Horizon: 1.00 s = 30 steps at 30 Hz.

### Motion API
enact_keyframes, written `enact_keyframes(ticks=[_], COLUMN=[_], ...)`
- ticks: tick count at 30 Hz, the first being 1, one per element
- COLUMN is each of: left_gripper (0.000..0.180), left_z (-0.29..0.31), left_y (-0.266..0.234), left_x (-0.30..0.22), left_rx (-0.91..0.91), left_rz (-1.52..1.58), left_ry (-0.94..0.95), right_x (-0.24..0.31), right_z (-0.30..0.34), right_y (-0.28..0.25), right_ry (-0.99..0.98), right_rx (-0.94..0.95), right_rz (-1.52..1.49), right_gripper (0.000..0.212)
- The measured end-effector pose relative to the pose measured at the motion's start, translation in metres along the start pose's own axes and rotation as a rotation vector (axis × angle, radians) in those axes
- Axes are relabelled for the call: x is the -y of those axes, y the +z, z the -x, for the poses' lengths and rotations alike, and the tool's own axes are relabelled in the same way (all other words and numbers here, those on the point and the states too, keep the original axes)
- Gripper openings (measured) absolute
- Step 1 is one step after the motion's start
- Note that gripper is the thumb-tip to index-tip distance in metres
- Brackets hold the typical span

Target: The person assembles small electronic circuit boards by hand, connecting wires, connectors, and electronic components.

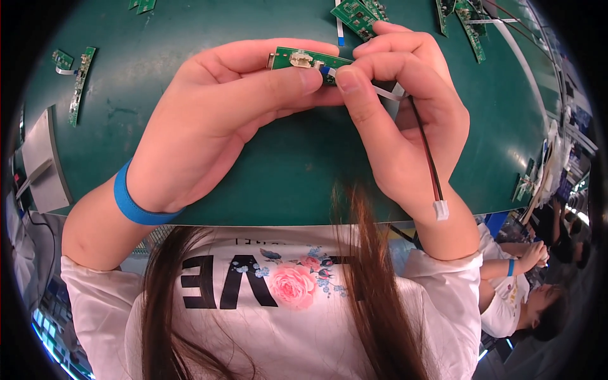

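Note:
My left hand is closed on a narrow green circuit board, gripping it between thumb and fingers. A cream-white connector socket stands on the board's face. My right hand pinches at the board's right end, where a white ribbon cable with a blue tip meets it. The ribbon comes out again behind the right thumb. From under the right hand hangs a red and black wire lead with a white plug. Another green board lies just beyond the right fingers; whether they touch it I cannot tell.
The boards lie over a green table mat. A board with a short ribbon is at the left, other boards at the far right. A grey metal plate sits at the left edge. Another person is at the right.

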<state>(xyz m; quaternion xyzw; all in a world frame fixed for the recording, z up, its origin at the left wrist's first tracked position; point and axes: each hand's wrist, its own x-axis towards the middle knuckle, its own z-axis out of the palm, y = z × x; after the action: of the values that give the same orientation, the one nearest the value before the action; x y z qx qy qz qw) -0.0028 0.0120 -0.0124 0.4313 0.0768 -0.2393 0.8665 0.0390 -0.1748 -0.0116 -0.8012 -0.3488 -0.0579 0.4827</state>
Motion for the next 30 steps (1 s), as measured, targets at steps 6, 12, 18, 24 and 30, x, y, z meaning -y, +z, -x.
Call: enact_keyframes(ticks=[6, 12, 18, 24, 30], left_gripper=[0.030, 0.026, 0.025, 0.023, 0.023], left_z=[0.002, 0.001, 0.001, -0.006, -0.009], left_y=[0.007, 0.011, 0.012, 0.003, 0.008], left_x=[0.001, 0.007, 0.004, -0.004, 0.000], left_rx=[-0.042, -0.075, -0.159, -0.225, -0.251], left_rz=[-0.090, -0.208, -0.338, -0.330, -0.564], left_ry=[0.089, 0.223, 0.305, 0.526, 0.711], right_x=[0.003, 0.005, 0.014, 0.016, 0.023], right_z=[0.003, 0.004, 0.003, -0.002, -0.007], right_y=[0.002, 0.005, 0.004, -0.021, -0.010], right_ry=[0.033, -0.001, 0.082, 0.158, 0.116], right_rx=[0.000, -0.030, -0.003, -0.291, -0.156], right_rz=[0.026, 0.009, 0.030, -0.442, -0.526], right_gripper=[0.006, 0.006, 0.006, 0.048, 0.050])
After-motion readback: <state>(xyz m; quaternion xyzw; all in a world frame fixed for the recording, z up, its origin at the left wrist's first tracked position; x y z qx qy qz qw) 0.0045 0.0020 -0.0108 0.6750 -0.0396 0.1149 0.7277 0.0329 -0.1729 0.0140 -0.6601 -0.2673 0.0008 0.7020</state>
